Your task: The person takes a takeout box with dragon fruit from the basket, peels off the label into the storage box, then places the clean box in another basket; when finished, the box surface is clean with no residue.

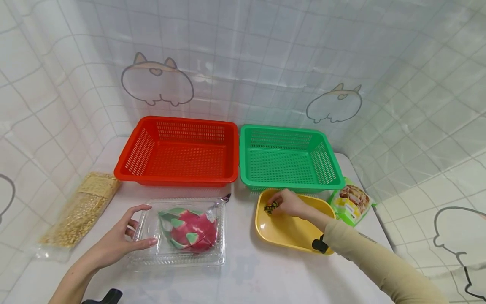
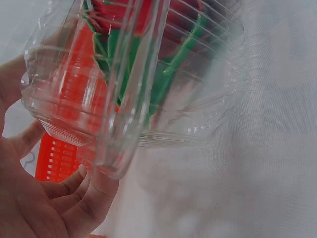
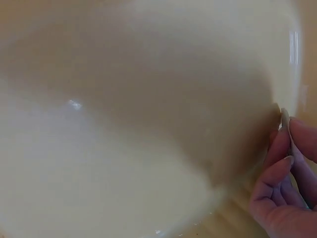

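Observation:
A clear plastic clamshell box with a red and green dragon fruit inside sits at front left. My left hand grips its left end, thumb on the near side; in the left wrist view, curled fingers meet the box's rim. Over the left end of a yellow tray, my right hand pinches a small flat black-and-yellow piece with lettering. The right wrist view shows that piece edge-on between thumb and fingers, close to the tray's wall.
Behind stand a red basket and a green basket, side by side. A bag of yellowish grains or beans lies at far left, a green food packet right of the tray. A small dark wrapper touches the box's back corner.

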The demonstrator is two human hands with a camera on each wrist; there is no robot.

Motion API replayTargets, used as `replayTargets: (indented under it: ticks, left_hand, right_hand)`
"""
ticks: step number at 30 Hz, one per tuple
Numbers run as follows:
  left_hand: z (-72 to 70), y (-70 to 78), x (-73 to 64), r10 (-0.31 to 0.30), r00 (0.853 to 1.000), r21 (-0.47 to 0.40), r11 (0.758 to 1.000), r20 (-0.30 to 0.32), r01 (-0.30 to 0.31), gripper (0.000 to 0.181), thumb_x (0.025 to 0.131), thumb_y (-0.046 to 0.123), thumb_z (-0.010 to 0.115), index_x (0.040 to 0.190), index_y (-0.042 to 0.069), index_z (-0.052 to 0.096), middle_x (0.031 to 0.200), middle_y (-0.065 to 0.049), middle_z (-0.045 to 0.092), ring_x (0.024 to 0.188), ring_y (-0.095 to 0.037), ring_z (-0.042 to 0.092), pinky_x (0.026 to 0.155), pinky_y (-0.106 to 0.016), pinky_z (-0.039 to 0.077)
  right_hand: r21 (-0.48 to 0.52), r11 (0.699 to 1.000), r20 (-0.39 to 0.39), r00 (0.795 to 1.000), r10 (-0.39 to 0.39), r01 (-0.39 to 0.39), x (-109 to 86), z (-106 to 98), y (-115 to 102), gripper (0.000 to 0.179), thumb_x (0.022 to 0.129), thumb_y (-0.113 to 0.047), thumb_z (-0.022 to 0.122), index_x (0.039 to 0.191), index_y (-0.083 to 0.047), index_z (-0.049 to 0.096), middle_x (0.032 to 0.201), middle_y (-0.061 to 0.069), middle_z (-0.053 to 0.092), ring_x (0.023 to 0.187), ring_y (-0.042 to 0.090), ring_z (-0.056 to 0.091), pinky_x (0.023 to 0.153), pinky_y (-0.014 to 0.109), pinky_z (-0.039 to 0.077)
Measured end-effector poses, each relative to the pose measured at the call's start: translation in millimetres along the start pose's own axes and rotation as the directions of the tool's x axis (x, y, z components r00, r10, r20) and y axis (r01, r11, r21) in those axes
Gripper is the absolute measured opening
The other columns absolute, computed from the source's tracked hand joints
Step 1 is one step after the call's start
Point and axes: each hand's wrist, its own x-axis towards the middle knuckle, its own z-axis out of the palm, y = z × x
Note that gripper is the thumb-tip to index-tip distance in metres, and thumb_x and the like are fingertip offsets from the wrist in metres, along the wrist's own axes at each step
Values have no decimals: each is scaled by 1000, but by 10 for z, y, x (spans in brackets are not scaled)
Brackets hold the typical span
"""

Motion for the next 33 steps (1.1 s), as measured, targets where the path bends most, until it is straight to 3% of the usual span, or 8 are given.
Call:
replayTargets:
  ticks: [2, 7, 14, 18, 25, 33]
  left_hand:
    - [-2, 4, -3, -2, 1000, 1, 1000, 1, 2, 98, 83, 38, 80, 155, 20, 17, 112, -18, 45, 101, -29, 45, 69, -34, 48]
    - [-8, 14, -11, -2, 1000, 1, 1000, 1, 2, 97, 83, 37, 80, 155, 20, 17, 111, -17, 46, 101, -29, 45, 69, -34, 48]
    - [-9, 13, -19, 7, 1000, 6, 1000, -1, -7, 97, 84, 37, 80, 155, 20, 17, 110, -17, 46, 101, -29, 45, 69, -34, 47]
    - [-12, 21, -22, 8, 1000, 5, 1000, 1, -8, 97, 84, 37, 80, 155, 20, 17, 110, -17, 46, 101, -28, 45, 68, -34, 48]
    - [-14, 29, -30, 5, 1000, -9, 1000, 7, -5, 96, 84, 37, 80, 155, 20, 17, 112, -18, 45, 102, -29, 45, 69, -35, 48]
    - [2, 19, -24, -3, 1000, -14, 1000, 5, 3, 98, 84, 38, 80, 155, 20, 16, 112, -18, 45, 102, -30, 44, 69, -34, 48]
  right_hand:
    - [-31, 999, -2, 1000, -22, 22, 23, 18, 20, 29, 73, -1, 80, 102, -5, 77, 87, 4, 72, 73, 11, 55, 69, 28, 48]
    - [-114, 990, -4, 997, -82, 81, 52, 49, 14, 24, 75, -2, 77, 99, -5, 77, 73, 1, 64, 62, 11, 42, 59, 25, 38]
    - [-214, 967, -51, 987, -151, 137, 46, 98, -37, 15, 77, -6, 80, 92, -5, 79, 92, 5, 76, 83, 18, 66, 76, 31, 53]
    - [-247, 956, -81, 980, -181, 156, 47, 133, -50, 13, 77, -8, 81, 89, -4, 79, 88, 6, 76, 84, 24, 70, 78, 36, 55]
    - [-307, 944, -130, 977, -167, 120, 73, 197, -45, 10, 75, -10, 83, 84, -9, 79, 84, 2, 75, 79, 21, 68, 75, 37, 55]
    - [-313, 948, -117, 988, -104, 62, 76, 203, -88, 11, 80, -14, 83, 87, -9, 76, 85, 2, 74, 71, 14, 62, 70, 35, 52]
